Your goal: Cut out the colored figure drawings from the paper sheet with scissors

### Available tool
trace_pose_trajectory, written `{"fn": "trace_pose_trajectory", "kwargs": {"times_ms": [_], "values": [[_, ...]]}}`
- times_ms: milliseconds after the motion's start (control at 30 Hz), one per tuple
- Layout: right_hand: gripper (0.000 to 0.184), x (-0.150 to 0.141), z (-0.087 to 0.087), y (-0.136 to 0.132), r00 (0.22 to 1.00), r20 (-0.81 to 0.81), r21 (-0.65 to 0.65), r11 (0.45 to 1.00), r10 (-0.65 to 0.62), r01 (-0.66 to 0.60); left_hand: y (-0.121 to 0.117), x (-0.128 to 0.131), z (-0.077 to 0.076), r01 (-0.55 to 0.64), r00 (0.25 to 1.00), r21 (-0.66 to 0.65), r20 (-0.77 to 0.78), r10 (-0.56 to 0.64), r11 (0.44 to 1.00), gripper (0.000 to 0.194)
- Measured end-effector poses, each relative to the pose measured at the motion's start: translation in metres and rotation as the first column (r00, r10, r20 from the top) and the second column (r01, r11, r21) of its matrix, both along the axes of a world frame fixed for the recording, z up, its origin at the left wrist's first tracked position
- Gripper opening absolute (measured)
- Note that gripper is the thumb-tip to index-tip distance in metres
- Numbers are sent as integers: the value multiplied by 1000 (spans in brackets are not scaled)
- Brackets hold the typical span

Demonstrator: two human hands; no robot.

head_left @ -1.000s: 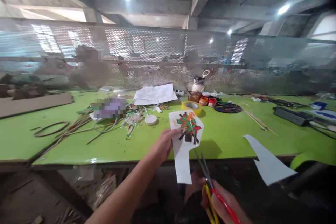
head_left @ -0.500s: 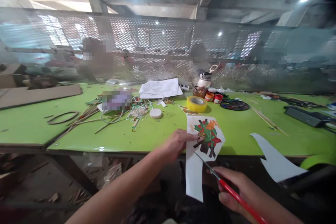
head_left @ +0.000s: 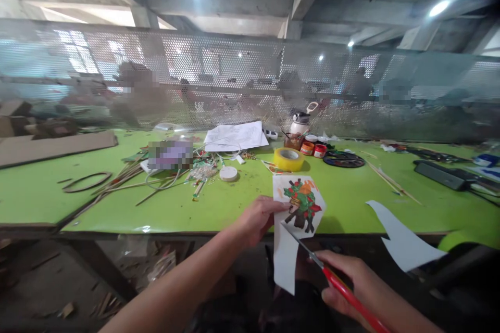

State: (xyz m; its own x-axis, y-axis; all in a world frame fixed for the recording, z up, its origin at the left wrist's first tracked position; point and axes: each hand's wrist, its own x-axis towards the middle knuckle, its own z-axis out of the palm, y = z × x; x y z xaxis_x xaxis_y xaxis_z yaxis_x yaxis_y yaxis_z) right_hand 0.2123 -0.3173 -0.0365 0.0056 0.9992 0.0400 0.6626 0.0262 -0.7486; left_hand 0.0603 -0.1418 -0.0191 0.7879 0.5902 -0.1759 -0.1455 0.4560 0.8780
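My left hand [head_left: 261,217] pinches the left edge of a white paper sheet [head_left: 284,265], thumb on top and the other fingers mostly hidden underneath. A painted picture [head_left: 301,205] in green, red, brown and orange fills its upper part. In my right hand [head_left: 347,276] is a pair of scissors [head_left: 338,282] with red handles. The metal blades reach into the paper just below the picture, their tips near its left side. A long strip of the sheet hangs beneath the cut, over the table's front edge.
On the green table [head_left: 234,208], a yellow tape roll [head_left: 288,159] lies behind the paper, with red and orange paint jars [head_left: 313,151] and a dark palette [head_left: 344,159] beyond. A white paper offcut [head_left: 402,239] overhangs the front edge at right. Thin sticks [head_left: 128,179] clutter the left.
The scissor blades reach slightly farther left across the paper. The whole view has shifted a little, while my left hand keeps its hold on the sheet.
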Motion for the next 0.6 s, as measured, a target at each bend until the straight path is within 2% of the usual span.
{"fn": "trace_pose_trajectory", "kwargs": {"times_ms": [133,267,600], "values": [[52,3,-11,1,998,-38,7,999,-46,46,2,0,0,-4,1000,-20,20,4,1000,24],[44,4,-16,0,986,-166,42,999,-3,10,4,-1,-2,-7,1000,-48,27,8,999,24],[40,-2,-6,6,992,-122,1,1000,12,-12,-4,5,-6,47,999,-109,11,-46,993,20]]}}
